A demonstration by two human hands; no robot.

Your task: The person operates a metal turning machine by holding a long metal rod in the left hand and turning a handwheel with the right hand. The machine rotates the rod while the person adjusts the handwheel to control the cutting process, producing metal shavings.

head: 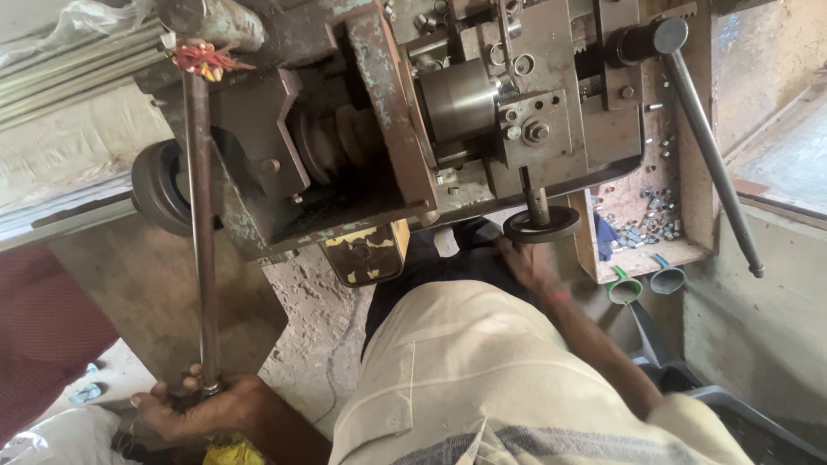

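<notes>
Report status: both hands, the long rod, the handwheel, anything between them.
Left hand shut on long metal rod. Right hand at black handwheel, blurred, grip unclear. Nothing between hands and machine.

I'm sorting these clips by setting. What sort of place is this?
Most likely a small metalworking workshop. A worn lathe-like machine fills the view, a wooden tray holds small metal parts, and the left hand grips a long steel rod.

The machine [379, 112] is dull grey-green with chipped paint and rusty brown patches. A red and yellow tassel [202, 58] hangs on it. The long rod [201, 224] is dark grey steel. The tin [366, 251] is yellow and black. The shirt [482, 379] is cream, the cloth [43, 336] dark red.
</notes>
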